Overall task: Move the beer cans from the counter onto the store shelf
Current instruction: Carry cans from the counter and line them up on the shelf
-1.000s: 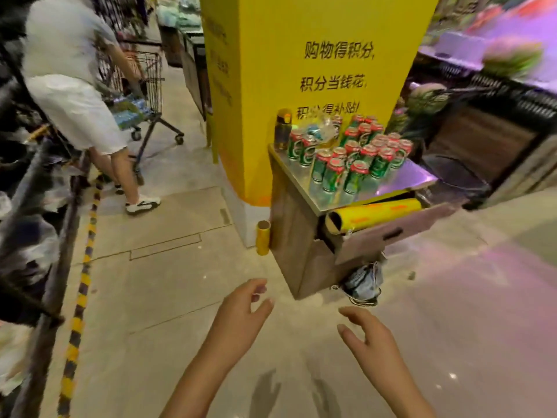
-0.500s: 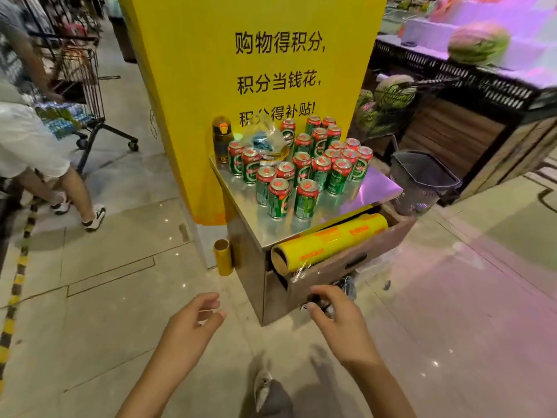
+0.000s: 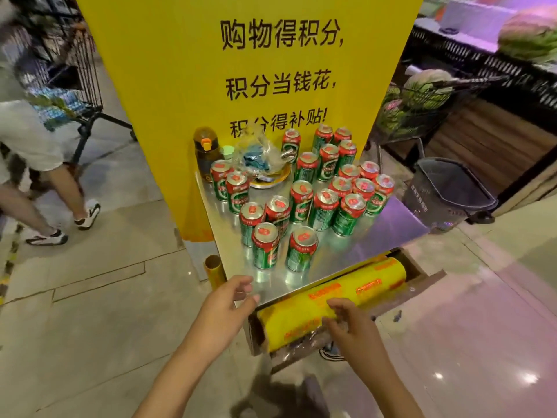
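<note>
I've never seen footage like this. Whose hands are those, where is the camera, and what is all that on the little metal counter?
No machine here: a person wears a camera on the head, looking forward and down, so you see that person's own two bare hands. The left hand reaches toward the front edge of the metal counter, fingers loosely curled, holding nothing. The right hand is over a yellow roll of wrap lying in an open drawer; whether it touches the roll is unclear. On the counter stand many green beer cans with red tops, a dark bottle and a clear plastic bag. Behind rises a yellow pillar.
</note>
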